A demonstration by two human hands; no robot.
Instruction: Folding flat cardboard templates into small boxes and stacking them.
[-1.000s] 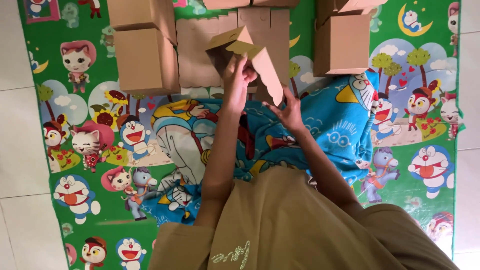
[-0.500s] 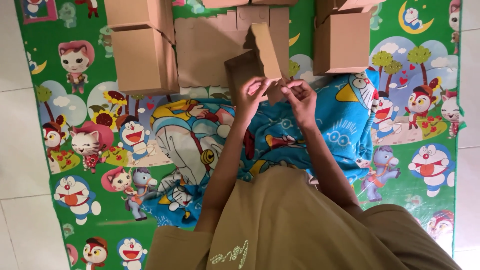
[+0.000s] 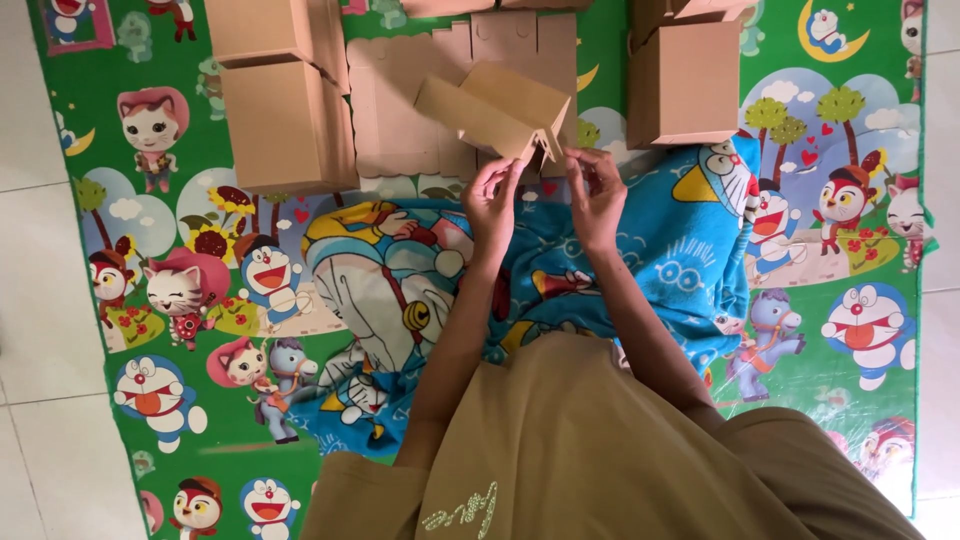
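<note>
Your left hand [image 3: 492, 205] has its grip pinched on the near edge of a half-folded cardboard box [image 3: 500, 112], thumb and fingertips closed on a flap at its lower corner. Your right hand [image 3: 598, 195] sits just beside it, fingers curled toward the same corner; its fingertips touch the cardboard there, but you cannot tell from this angle whether that grip is truly closed on the flap or only resting against it. The box is lifted off the floor, tilted, with its panels opened out like a low tent and its far end pointing up and to the left.

Under the raised box lies a stack of flat, unfolded cardboard sheets [image 3: 410, 110] with scalloped edges. Left of that stand two finished brown boxes [image 3: 285, 125], one behind the other and touching. To the right of your hands stands another made-up box [image 3: 685, 85], with more cardboard behind it at the top edge of the view.

Beneath your forearms a blue cartoon blanket [image 3: 420, 290] is spread and rumpled over your lap area. Everything rests on a green play mat [image 3: 150, 300] printed with cartoon animals and characters, and the mat lies on a pale tiled floor [image 3: 40, 400] that shows along both sides. Your tan shirt [image 3: 570, 450] fills the bottom of the view
</note>
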